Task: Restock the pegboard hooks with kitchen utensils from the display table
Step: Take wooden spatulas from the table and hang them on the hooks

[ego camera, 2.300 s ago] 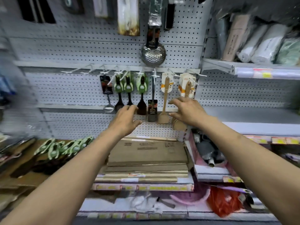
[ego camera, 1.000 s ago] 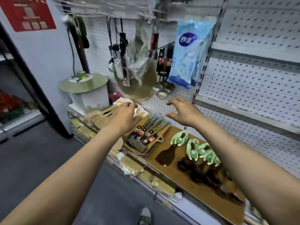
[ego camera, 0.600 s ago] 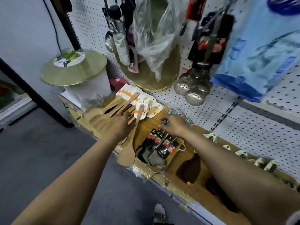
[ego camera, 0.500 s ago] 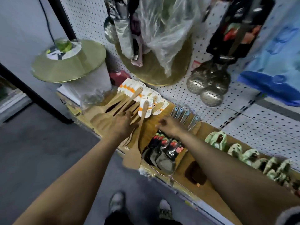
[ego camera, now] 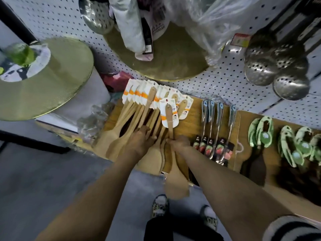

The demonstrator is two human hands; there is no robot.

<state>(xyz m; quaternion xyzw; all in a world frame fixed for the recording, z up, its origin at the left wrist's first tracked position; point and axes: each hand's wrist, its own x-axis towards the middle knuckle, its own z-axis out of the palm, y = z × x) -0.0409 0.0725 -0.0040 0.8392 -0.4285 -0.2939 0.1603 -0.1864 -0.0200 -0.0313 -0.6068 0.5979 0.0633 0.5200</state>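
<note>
White pegboard wall (ego camera: pixel 225 87) runs along the back of the shop aisle, with perforated steel skimmer ladles (ego camera: pixel 276 70) hanging at upper right and a big brass-coloured round tray (ego camera: pixel 170 66) leaning against it. Below that sits the brown wooden display table (ego camera: pixel 192 108), and it's loaded: a fanned pile of pale wooden spatulas with white-and-orange card tags (ego camera: pixel 139 105) on the left, a row of steel utensils with black-and-red card labels (ego camera: pixel 213 129) in the middle, and green-carded dark utensils (ego camera: pixel 264 134) off to the right.

The person's right hand (ego camera: pixel 178 142) is pinching the handle of one single wooden spatula (ego camera: pixel 171 129), fingers curled round it about halfway down. That spatula's long axis runs roughly straight away from the person: tagged end pointing at the pegboard, flat blade end hanging off the near edge of the table over the floor. So the hang-hole end lies beyond the grip, on the far side, which looks handy for hooking it later.

The left hand (ego camera: pixel 139 141) lies spread flat on the rest of the spatula pile just beside it, fingers straight, not gripping anything. Looks like it's pinning the pile down so only the one comes away.

Judging by this, the right hand is the one doing the pick. The lift probably wants to go up and toward the wall, and the neighbouring tags overlap a bit, so one could snag.
</note>
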